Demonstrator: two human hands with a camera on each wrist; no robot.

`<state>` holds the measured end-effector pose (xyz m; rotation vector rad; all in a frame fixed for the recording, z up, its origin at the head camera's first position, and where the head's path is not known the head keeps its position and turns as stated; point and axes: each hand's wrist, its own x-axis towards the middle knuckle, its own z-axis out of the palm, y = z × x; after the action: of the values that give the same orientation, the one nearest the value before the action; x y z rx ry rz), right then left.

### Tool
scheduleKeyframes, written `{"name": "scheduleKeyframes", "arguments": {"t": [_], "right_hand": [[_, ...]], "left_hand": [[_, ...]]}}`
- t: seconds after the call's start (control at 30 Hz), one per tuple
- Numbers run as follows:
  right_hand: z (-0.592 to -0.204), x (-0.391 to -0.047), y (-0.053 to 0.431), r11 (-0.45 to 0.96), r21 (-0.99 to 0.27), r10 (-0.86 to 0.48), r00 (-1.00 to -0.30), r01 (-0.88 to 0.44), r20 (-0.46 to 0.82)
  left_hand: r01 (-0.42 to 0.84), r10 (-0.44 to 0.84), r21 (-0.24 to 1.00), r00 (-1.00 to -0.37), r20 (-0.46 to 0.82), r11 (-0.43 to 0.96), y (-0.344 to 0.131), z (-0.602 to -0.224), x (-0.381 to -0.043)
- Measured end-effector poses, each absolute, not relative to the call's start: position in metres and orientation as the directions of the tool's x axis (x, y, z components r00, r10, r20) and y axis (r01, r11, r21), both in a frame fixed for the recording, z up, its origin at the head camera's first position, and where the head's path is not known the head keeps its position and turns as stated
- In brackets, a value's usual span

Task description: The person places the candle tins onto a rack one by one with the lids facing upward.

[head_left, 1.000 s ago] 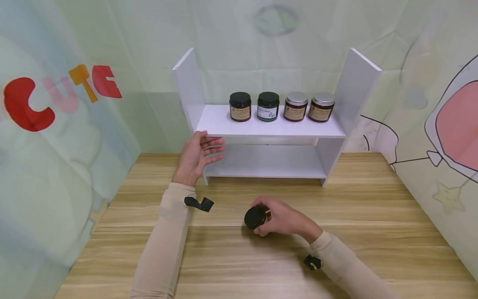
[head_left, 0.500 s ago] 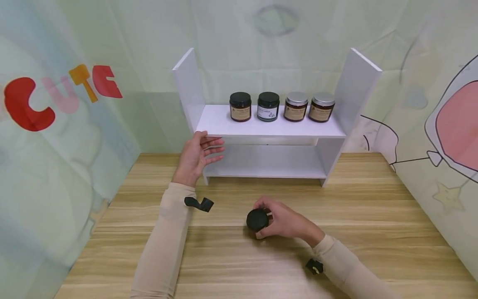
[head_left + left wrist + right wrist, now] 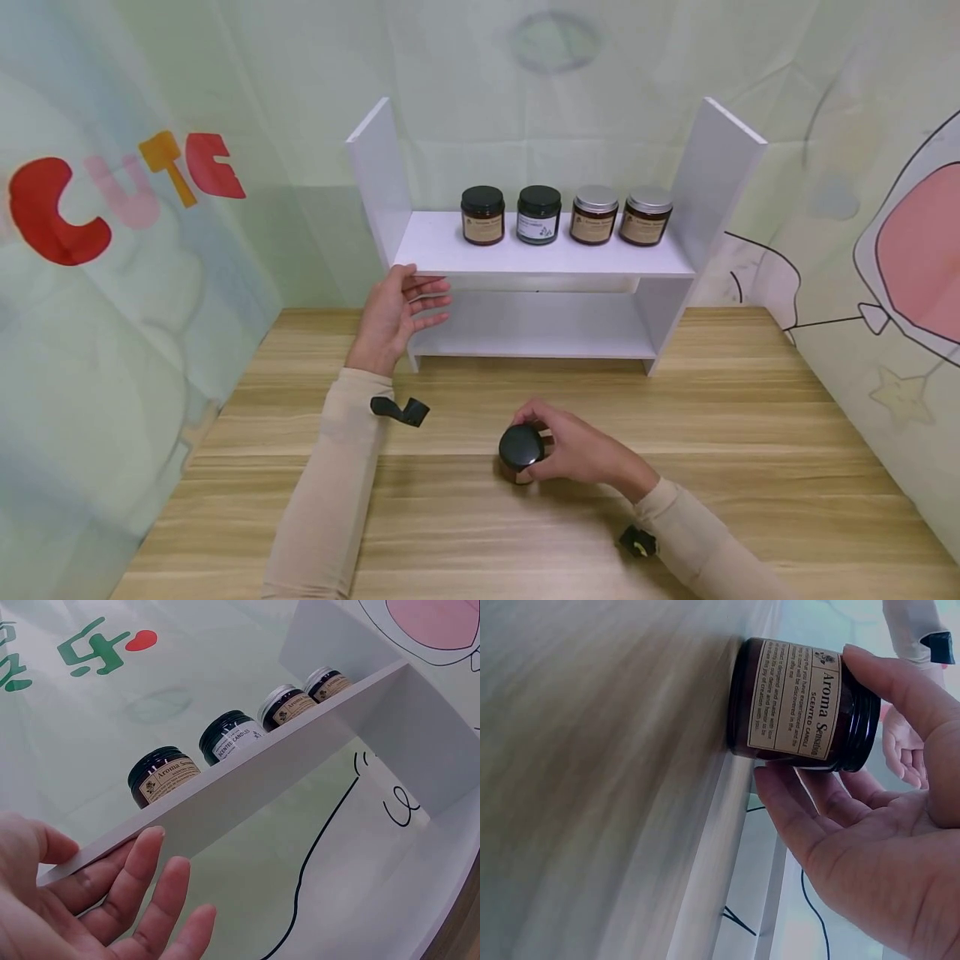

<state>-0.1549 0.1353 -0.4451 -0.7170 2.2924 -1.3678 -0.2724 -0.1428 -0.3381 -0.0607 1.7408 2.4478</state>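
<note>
My right hand [image 3: 573,446] grips a scented candle jar [image 3: 799,705] by its side, thumb on one side and fingers on the other. The jar is dark amber glass with a black lid and a tan "Aroma Sensation" label. It stands upright on the wooden table [image 3: 450,533], its base at the surface. At the left end of the white shelf [image 3: 547,260], my left hand [image 3: 393,312] pinches the upper board's front edge. In the left wrist view, the thumb lies over the board and the index finger under it, the other fingers spread loosely.
On the upper board stand a black-lidded amber candle [image 3: 483,215], a black-lidded candle with a white label [image 3: 538,214], and two silver-lidded candles, one in the row's middle [image 3: 595,214] and one near the right panel [image 3: 646,215]. Printed cloth [image 3: 315,100] surrounds the table.
My right hand has tipped the candle jar from a lean to upright and shifted it slightly right and nearer to me. The left hand stays on the shelf edge.
</note>
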Motion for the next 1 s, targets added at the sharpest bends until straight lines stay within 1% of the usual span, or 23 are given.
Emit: {"name": "scheduleKeyframes", "arguments": {"t": [0.23, 0.47, 1.0], "right_hand": [[-0.4460, -0.1573, 0.1387, 0.347, -0.918, -0.608, -0.792, -0.190, -0.066], [-0.4468, -0.1573, 0.1397, 0.344, -0.923, -0.603, -0.794, -0.174, -0.075], [-0.4457, -0.1567, 0.1384, 0.350, -0.911, -0.596, -0.802, -0.216, -0.039]], "left_hand": [[-0.134, 0.094, 0.939, -0.990, -0.109, -0.318, -0.1425, -0.3369, -0.2729], [-0.141, 0.091, 0.936, -0.989, -0.117, -0.323, -0.1422, -0.3377, -0.2729], [-0.143, 0.100, 0.936, -0.988, -0.117, -0.320, -0.1422, -0.3375, -0.2717]]}}
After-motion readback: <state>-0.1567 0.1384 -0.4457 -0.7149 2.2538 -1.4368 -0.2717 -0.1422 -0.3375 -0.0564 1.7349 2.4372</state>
